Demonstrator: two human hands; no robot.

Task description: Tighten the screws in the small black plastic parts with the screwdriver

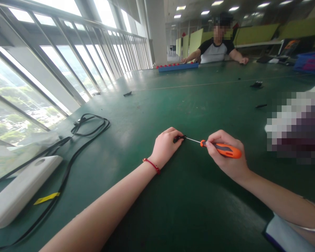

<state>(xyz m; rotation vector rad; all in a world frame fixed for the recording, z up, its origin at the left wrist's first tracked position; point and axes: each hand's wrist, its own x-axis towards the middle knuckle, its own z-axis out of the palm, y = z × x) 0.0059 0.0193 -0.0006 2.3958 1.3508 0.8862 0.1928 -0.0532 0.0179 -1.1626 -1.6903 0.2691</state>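
My left hand (168,142), with a red cord bracelet (151,165) at its wrist, pinches a small black part (179,138) just above the green table (147,213). The part's exact kind is too small to make out. In my right hand (229,157) is a screwdriver (227,149) with an orange and grey handle, fingers closed around it. Its thin metal shaft points left, and the tip meets the black part at my left fingertips.
A white power strip (23,192) and black cable (76,157) lie at left by the railing (65,56). Across the table sits a person (216,49) near a blue rack (178,67) with red pieces. Small black pieces (256,84) and a blue basket (311,63) are at right.
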